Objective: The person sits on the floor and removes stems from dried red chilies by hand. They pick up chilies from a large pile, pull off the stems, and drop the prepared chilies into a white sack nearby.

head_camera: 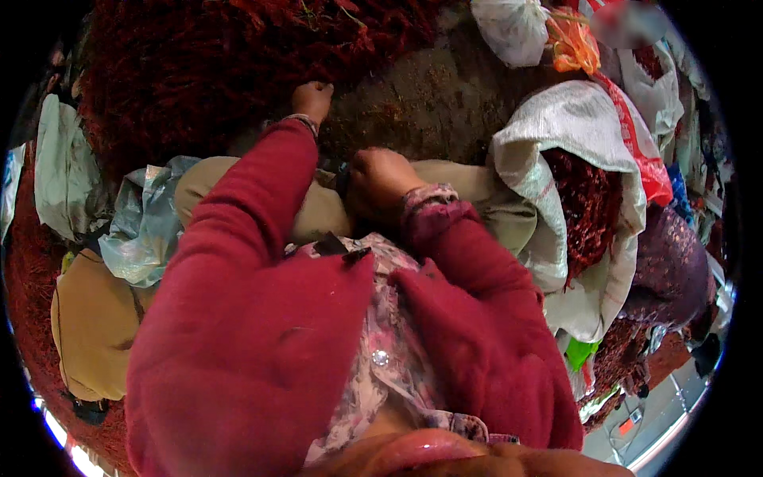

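Note:
A large heap of dark red, seaweed-like strands (197,71) spreads before me on the left. My left hand (313,100) reaches out to its near edge with the fingers curled, and whether strands are pinched in them is too dark to see. Close to my lap, between my bent knees, is my right hand (381,176). Its back faces up and its fingers bend under, out of sight. A small dark item (342,173) shows beside that hand, too unclear to name. Brown, dirty ground (429,101) with red scraps lies beyond both hands.
At my right, a white woven sack (572,113) gapes over dark red strands (581,203). Behind it are a white plastic bag (512,30) and an orange bag (572,45). On my left lie a translucent plastic sheet (146,220) and tan cloth (98,328).

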The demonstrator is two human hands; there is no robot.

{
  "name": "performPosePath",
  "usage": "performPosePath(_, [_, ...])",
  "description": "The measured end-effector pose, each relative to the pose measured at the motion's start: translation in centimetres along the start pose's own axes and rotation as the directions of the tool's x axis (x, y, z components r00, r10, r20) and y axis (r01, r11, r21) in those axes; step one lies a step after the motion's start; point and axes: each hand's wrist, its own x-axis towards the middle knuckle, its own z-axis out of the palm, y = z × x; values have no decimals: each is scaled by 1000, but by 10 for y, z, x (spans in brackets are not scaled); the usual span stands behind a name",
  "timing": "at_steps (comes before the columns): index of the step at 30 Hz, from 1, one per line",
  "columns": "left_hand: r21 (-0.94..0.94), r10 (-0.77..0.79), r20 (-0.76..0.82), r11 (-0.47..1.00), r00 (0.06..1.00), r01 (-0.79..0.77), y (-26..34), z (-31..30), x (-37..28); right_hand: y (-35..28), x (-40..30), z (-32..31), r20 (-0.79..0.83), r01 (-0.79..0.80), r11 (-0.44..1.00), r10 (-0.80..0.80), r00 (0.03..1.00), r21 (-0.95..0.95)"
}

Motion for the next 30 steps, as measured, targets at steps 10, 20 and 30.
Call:
performPosePath(10, [-405,163,248,913,955,-51,-22,-21,-96,-10,-12,-5,-90,-145,983,155,984,113])
performPosePath(20, [-288,395,155,895,906,-341,-16,-36,-216,-5,-23,-2,118,-140,566,75,990,812])
performPosePath(30, [-324,274,307,931,911,-171,-6,-38,-229,-3,-37,11,-64,181,650,-199,978,738])
